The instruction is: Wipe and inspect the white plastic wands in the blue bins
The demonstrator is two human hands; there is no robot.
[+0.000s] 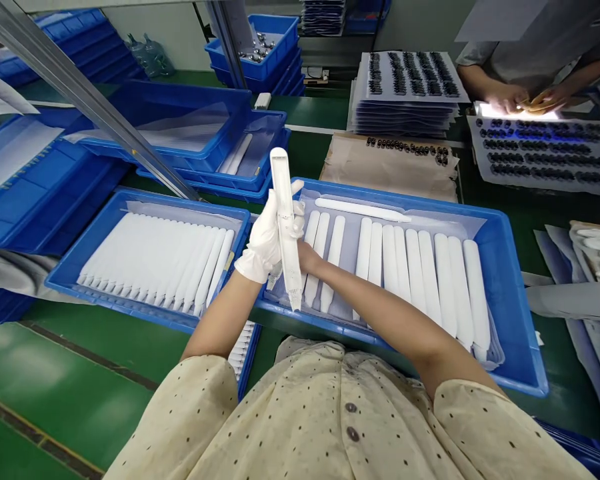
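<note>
The gloved left hand (265,243) is gripping a long white plastic piece (284,220) around its middle, holding it nearly upright above a blue plastic crate (517,287). A comb-like tip (293,297) is pointing down from the piece's lower end. The bare right hand (306,257) is mostly hidden behind the piece, so I cannot tell whether it is grasping the piece or only touching it. Beneath the forearms, white molded bars (460,280) are lying side by side in the crate, with the arms covering parts of them. More white bars (150,260) are lying packed together in a second blue crate (130,195) on the green tabletop (75,393). At the top right, a co-worker's hands (510,100) are working above a tray of small dark parts (545,153), but glare is making whatever they are holding hard to make out.
</note>
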